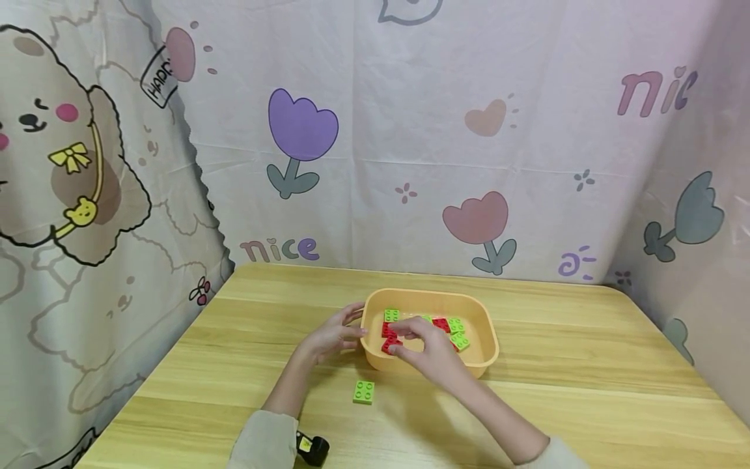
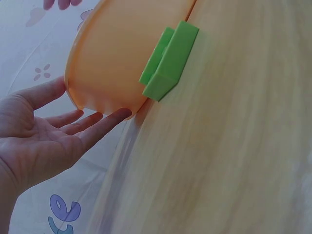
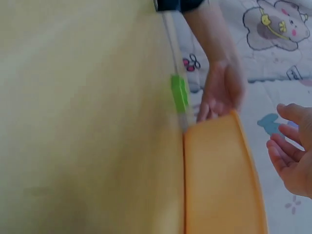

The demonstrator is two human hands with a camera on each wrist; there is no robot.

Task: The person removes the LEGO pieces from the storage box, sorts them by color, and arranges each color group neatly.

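Observation:
A light orange plastic bin (image 1: 430, 299) stands on the table, with red and green toy building bricks inside. The fingertips of my left hand (image 1: 331, 337) touch the bin's left end; in the left wrist view those fingers (image 2: 105, 127) are nearly straight against its wall. Over the bin, my right hand (image 1: 435, 352) has thumb and fingers apart, close to a red brick (image 1: 389, 346). Nothing shows between the right fingers (image 3: 280, 155) in the right wrist view. On the table in front of the bin lies a green brick (image 1: 363, 392). Part of the bin's contents is hidden behind my right hand.
Inside the bin, a green brick (image 1: 391, 315) lies at the left and another green brick (image 1: 459, 341) at the right. A black object (image 1: 313, 449) is at my left sleeve. Printed curtains (image 1: 398, 130) hang behind the wooden table (image 1: 586, 365).

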